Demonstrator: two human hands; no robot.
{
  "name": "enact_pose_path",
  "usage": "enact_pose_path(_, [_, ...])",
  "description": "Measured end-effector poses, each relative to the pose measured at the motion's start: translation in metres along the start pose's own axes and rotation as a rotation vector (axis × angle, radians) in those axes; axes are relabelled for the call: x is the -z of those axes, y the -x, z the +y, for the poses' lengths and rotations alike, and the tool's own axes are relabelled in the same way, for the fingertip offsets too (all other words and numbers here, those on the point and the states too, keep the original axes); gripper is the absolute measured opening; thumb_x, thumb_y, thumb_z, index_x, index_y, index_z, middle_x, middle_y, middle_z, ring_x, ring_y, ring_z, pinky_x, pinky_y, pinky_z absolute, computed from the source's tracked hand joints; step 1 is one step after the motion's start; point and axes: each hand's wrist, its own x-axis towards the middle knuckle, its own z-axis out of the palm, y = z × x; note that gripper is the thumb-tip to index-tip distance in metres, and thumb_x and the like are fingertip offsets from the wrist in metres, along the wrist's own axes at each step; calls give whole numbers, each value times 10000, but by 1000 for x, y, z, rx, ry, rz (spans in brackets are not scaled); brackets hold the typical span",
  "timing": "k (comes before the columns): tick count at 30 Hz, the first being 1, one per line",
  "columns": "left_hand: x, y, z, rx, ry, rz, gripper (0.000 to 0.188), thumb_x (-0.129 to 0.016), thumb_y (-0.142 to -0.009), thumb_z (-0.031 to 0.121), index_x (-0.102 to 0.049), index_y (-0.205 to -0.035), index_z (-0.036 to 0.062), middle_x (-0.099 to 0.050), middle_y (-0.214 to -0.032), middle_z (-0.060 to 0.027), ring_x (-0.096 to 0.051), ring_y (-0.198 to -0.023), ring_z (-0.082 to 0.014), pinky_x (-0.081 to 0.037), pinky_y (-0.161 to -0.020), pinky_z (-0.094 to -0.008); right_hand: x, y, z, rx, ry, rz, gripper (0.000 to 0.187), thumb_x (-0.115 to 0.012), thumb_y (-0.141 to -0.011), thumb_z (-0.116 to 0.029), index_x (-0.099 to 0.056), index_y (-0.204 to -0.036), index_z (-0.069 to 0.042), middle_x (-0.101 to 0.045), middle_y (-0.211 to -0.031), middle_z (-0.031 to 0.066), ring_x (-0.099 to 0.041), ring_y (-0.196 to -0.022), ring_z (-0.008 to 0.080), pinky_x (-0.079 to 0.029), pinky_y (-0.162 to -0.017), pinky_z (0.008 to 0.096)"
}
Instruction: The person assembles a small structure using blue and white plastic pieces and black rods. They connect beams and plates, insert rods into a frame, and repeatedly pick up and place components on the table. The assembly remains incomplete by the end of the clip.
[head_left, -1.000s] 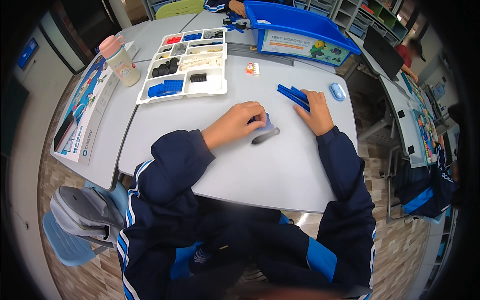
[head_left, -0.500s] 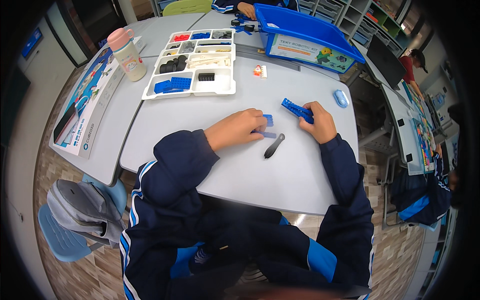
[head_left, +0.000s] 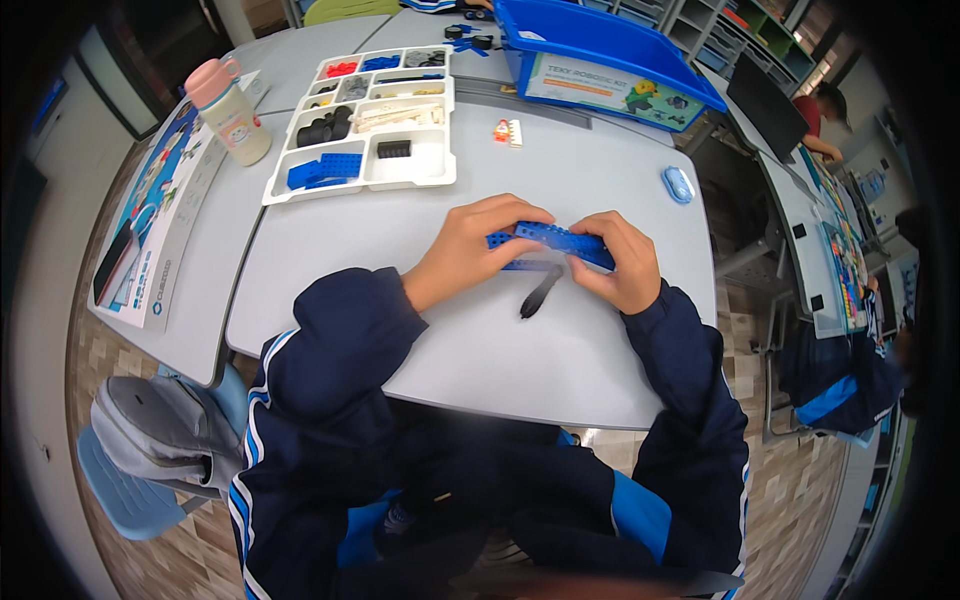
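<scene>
Both hands meet over the table around a blue studded building-block beam [head_left: 567, 243]. My right hand [head_left: 625, 265] pinches its right end between thumb and fingers. At the beam's left end are the thumb and fingertips of my left hand [head_left: 468, 245], closed on it. Another blue block piece [head_left: 497, 240] shows between the left thumb and fingers; whether it is held or lies behind them I cannot tell. Just below, a flat blue piece [head_left: 525, 266] is partly covered by the left hand. A black handled tool [head_left: 538, 297] lies on the table beneath the beam.
A white sorting tray [head_left: 420, 172] with block parts is at the far left, beside a pink-lidded bottle [head_left: 232, 120] and a large box [head_left: 150, 240]. A blue bin [head_left: 600, 75] stands at the back. A small figure [head_left: 503, 131] and light-blue case [head_left: 677, 184] lie farther right.
My right hand has brought the blue beam left and slightly down. My left hand has moved up from the table pieces to the beam's left end. The view has shifted slightly.
</scene>
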Motion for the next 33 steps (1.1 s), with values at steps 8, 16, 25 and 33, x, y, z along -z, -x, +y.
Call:
enact_pose_path(8, [4, -3, -3, 22, 147, 141, 297, -680, -839, -65, -664, -1134, -38, -662, -1060, -116, -654, -972, -181, -555, -867, -297, 22, -3, 10, -8, -39, 63, 323, -821, -729, -72, -673, -1012, -17, -667, -846, 105, -618, -669, 198, -501, -612, 274])
enact_pose_path(16, [4, 1, -4, 80, 175, 136, 289, -650, -856, -83, -650, -1142, -43, -661, -1033, -119, -695, -873, -175, -569, -801, -284, 24, 0, 9, 1, -33, 23, 312, -828, -743, -113, -672, -989, -1, -662, -809, 104, -600, -621, 182, -482, -578, 270])
enact_pose_path(25, [5, 1, -2, 53, 266, 116, 288, -638, -877, -70, -614, -1163, -51, -671, -1004, -128, -690, -896, -179, -560, -795, -282, 21, 3, 5, -68, -45, 7, 303, -815, -756, -69, -634, -988, 2, -668, -836, 96, -603, -641, 157, -449, -566, 246])
enact_pose_path(33, [-1, -1, -9, 332, 687, 165, 218, -644, -938, 85, -609, -1126, -19, -693, -968, -125, -681, -875, -158, -532, -817, -274, 6, 5, 0, -173, -93, 64, 286, -811, -777, -89, -616, -972, -12, -663, -852, 62, -569, -638, 97, -417, -560, 219])
